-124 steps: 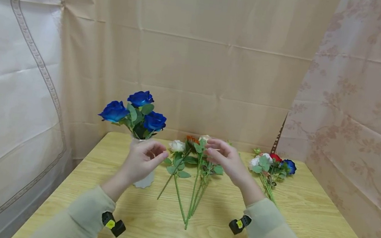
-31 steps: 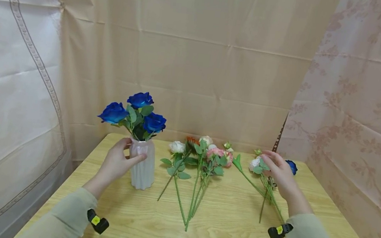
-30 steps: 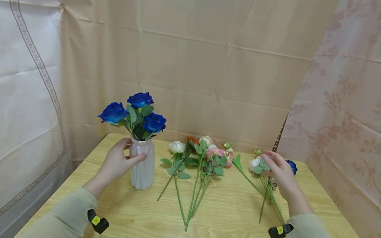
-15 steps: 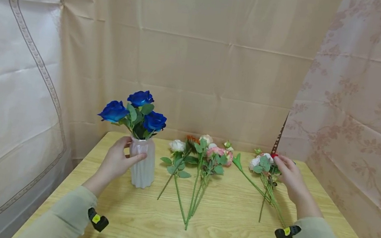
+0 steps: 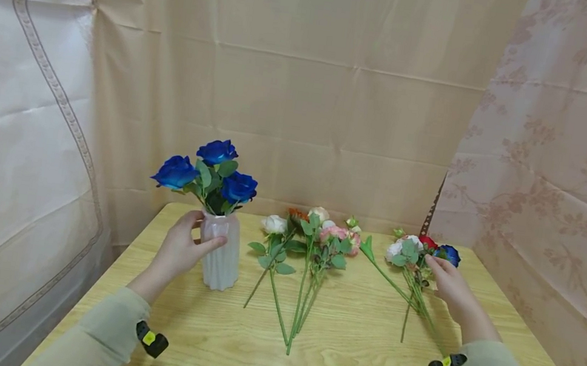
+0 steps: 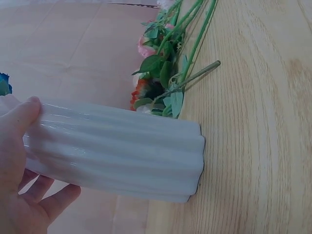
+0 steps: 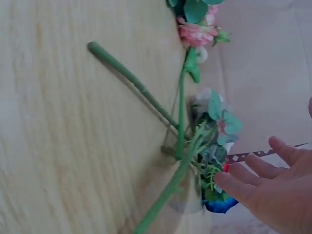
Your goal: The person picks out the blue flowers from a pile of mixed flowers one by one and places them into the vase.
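Observation:
A white ribbed vase (image 5: 221, 259) stands at the left of the table, holding several blue roses (image 5: 175, 172) with green leaves. My left hand (image 5: 181, 248) grips its upper part, thumb across the front and fingers round the far side; in the left wrist view the vase (image 6: 117, 151) has its base on the wood. On the right, my right hand (image 5: 450, 291) reaches over a loose bunch with white flowers (image 5: 396, 250), a red rose (image 5: 428, 243) and a blue rose (image 5: 449, 255). Its fingers (image 7: 234, 187) are extended right at the blooms and leaves, pinching nothing.
In the middle of the wooden table (image 5: 338, 353) lie several stems with a white rose (image 5: 274, 224), pink flowers (image 5: 334, 233) and an orange flower (image 5: 297, 214). A green stem (image 5: 387, 280) slants toward the right bunch. A beige curtain (image 5: 304, 99) hangs behind.
My left hand has moved onto the vase and stays there. My right hand has gone from the middle flowers to the right bunch, shifting lately from its white and red blooms toward the blue rose.

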Motion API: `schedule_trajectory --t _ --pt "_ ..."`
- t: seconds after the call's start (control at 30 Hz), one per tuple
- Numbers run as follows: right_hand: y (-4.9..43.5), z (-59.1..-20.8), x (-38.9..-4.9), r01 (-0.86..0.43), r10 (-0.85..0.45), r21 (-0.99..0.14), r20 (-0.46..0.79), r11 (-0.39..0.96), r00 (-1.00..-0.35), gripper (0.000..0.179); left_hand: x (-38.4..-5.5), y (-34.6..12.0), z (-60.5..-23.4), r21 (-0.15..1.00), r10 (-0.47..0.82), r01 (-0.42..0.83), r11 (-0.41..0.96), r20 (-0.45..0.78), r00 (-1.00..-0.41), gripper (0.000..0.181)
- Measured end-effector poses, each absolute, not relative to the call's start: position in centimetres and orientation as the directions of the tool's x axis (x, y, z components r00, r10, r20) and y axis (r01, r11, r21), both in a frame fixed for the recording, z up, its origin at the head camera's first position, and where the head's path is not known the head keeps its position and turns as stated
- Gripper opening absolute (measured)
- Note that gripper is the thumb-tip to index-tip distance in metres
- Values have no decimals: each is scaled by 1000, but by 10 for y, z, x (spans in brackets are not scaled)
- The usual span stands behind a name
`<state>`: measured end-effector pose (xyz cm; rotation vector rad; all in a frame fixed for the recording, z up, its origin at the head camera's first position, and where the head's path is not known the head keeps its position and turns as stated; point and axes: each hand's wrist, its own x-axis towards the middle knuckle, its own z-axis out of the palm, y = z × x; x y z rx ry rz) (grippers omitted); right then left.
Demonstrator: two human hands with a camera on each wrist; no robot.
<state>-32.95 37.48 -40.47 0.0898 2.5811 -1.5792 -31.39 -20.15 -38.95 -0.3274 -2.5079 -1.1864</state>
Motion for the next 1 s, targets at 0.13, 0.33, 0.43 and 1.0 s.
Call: schedule_trajectory --t 0.13,0.33,0.43,1.0 --pt "367 -410 -329 124 -30 -866 -158 484 -987 100 -314 -201 -389 701 57 347 623 402 -914 84" --pt "343 -415 -333 112 -62 -845 -169 523 -984 96 -315 -201 -390 704 54 349 619 404 -913 82" --pt "328 -419 -335 91 -86 -847 -159 524 -984 94 -315 -201 -390 703 54 349 619 406 -912 83" --pt "318 -402 -343 32 -115 -895 -93 445 -989 86 -316 -201 -392 698 55 355 622 413 -909 83"
